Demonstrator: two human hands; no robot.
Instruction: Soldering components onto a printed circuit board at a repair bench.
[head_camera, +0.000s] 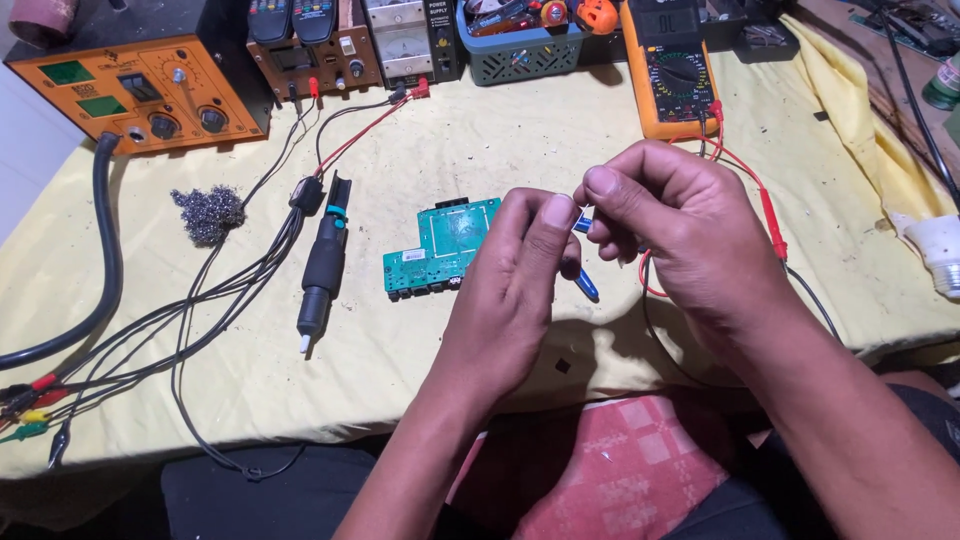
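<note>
Red cloth (620, 470) on lap | I see left hand (520, 270) and right hand (665, 225) pinching small blue tool (586, 284) above yellow table cover (500, 130), beside green circuit board (440, 248) | light, stiff, slippery; grip mid-shaft.

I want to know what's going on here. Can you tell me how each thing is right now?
Left hand: pinching the blue tool.
Right hand: pinching it too.
Blue tool: held above table.
Circuit board: lying flat, bare.
Black handpiece: lying down.
Multimeter: red lead plugged in.
</note>
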